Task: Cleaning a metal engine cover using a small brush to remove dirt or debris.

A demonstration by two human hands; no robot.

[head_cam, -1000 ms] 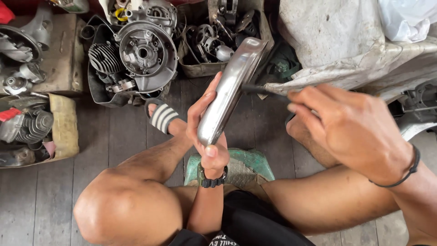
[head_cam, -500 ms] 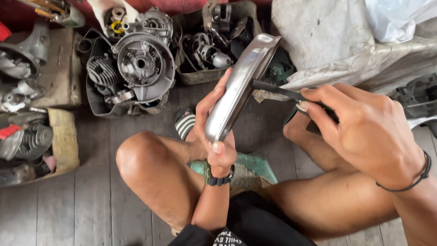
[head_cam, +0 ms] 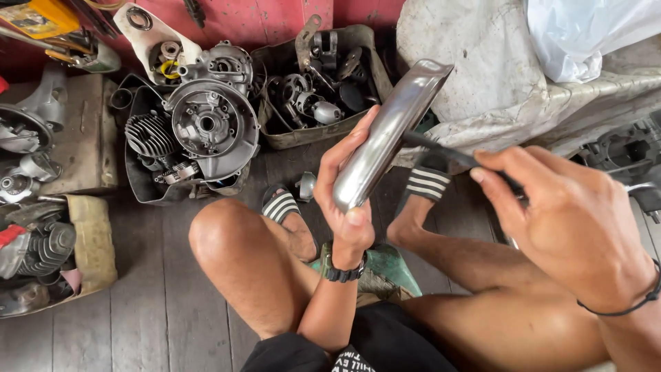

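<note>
Two hands were at work over the wooden floor [head_cam: 158, 303], and I read the scene from the left edge across. Far left sat a box of engine parts [head_cam: 41, 241] with a finned cylinder in it. Next to it stood a round engine casing [head_cam: 210, 127] in a dark tray, and beyond that a second tray of small metal parts [head_cam: 313, 96]. None of these touched the hands.

The left hand [head_cam: 351, 200] was clamped on the lower end of a long, curved chrome cover [head_cam: 385, 138]. The thumb lay across its bottom edge and the fingers wrapped round behind. The cover stood tilted, its top leaning away to the right, held up in the air above the knees and well clear of the floor.

To the right, the right hand [head_cam: 571, 220] was closed round a thin dark tool [head_cam: 441, 150]. Its tip met the back of the cover about halfway up. I could not tell what kind of tool it was, since the handle was hidden in the fist.

My judgement was that the step called for a steady hold more than force. I would have kept the left hand low on the cover so the tool had room, and braced that wrist against the knee to stop the smooth metal from twisting. I would have pushed the tool along the cover, not across it, since a slip sideways could have sent the tip toward the left fingers. Behind it all lay a dirty cloth sheet [head_cam: 482, 89].
</note>
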